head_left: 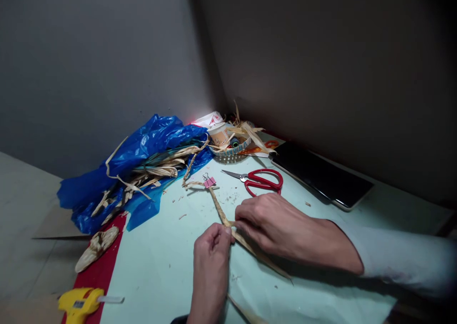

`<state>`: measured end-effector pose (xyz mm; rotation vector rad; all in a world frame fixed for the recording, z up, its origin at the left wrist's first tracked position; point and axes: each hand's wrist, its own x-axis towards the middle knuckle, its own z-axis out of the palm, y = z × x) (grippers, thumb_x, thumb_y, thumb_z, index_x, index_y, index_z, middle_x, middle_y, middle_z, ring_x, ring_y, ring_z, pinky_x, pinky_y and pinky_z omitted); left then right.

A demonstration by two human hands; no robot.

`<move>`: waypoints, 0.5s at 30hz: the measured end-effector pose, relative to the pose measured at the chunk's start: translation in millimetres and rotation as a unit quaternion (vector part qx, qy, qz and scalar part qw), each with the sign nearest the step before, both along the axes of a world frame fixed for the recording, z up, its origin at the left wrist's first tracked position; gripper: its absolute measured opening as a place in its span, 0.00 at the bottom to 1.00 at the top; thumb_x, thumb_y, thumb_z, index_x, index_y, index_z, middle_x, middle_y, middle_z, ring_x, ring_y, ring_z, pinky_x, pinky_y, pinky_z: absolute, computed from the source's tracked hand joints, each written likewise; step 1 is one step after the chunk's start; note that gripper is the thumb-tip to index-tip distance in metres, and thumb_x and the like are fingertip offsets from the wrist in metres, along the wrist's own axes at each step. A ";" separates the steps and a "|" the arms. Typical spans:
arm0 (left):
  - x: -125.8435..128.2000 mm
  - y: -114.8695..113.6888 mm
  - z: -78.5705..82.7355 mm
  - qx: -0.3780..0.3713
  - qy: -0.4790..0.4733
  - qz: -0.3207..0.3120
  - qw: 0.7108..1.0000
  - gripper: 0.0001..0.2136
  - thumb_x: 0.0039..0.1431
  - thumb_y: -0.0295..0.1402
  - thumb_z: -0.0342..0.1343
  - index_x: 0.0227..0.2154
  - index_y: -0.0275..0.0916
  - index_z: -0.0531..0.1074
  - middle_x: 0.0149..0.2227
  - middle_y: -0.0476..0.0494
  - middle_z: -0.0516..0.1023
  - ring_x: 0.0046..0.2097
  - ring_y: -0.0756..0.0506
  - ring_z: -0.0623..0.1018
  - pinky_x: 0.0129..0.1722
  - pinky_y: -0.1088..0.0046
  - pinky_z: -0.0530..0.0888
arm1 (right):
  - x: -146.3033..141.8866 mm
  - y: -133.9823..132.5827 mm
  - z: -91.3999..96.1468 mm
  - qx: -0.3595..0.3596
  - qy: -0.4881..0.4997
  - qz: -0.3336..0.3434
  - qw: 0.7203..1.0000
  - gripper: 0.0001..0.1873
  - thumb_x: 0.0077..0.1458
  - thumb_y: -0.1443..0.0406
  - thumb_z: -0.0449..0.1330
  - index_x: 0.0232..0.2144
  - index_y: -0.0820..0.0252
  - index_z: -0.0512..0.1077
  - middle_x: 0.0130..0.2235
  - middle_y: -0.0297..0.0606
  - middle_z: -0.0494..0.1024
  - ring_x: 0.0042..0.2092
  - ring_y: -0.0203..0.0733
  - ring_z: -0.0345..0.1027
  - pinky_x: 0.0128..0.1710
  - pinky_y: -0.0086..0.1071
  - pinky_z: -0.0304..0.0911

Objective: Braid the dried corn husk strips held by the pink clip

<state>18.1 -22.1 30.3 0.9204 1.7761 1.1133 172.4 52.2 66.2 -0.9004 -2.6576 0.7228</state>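
A braid of dry, straw-coloured husk (218,206) runs down the table from a pink binder clip (210,182). At the braid's lower end, my left hand (213,257) pinches it between thumb and forefinger. My right hand (271,224) is closed just right of that point, its fingertips on a husk strand beside the braid. One loose strand (266,258) trails out under my right hand, and another strand (244,309) lies by my left wrist. Beyond the clip, the thin finished braid curves back toward the husk pile. Red-handled scissors (264,181) lie just past my right hand.
A blue plastic bag (143,143) with husk strips (167,164) spreads at the left. Behind stands a small basket (230,155) holding a paper cup (218,134). A black tablet-like device (321,174) lies right. A yellow glue gun (80,302) and woven husk piece (97,248) lie front left.
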 end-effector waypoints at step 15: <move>0.0 -5.4 7.2 -0.036 -0.182 0.005 0.983 0.14 0.48 0.42 0.63 0.23 0.35 0.68 0.16 0.61 0.50 0.19 0.58 0.47 0.17 0.81 0.44 | -6.0 -18.3 -14.5 0.153 0.057 0.173 0.971 0.10 0.60 0.71 0.49 0.35 0.66 0.71 0.34 0.43 0.74 0.32 0.42 0.63 0.28 0.35 0.54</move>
